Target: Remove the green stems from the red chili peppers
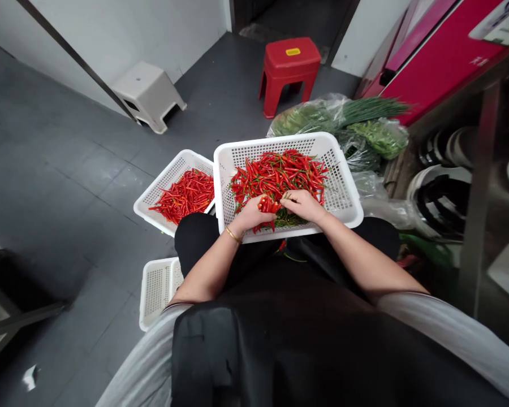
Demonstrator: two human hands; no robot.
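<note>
A white perforated basket [343, 186] rests on my lap, piled with red chili peppers [284, 172] that have green stems. Inside its near edge, my left hand [251, 213] is closed round a bunch of red chilies. My right hand [303, 204] lies close beside it, fingers curled over the chilies and green stems; whether it grips one is unclear. A gold bangle circles my left wrist.
A second white basket [161, 189] of red chilies sits on the floor to the left. An empty white basket [156, 291] lies nearer. Bagged greens [356, 121], a red stool [289, 66] and a grey stool [148, 93] stand beyond. Metal shelving with bowls is at right.
</note>
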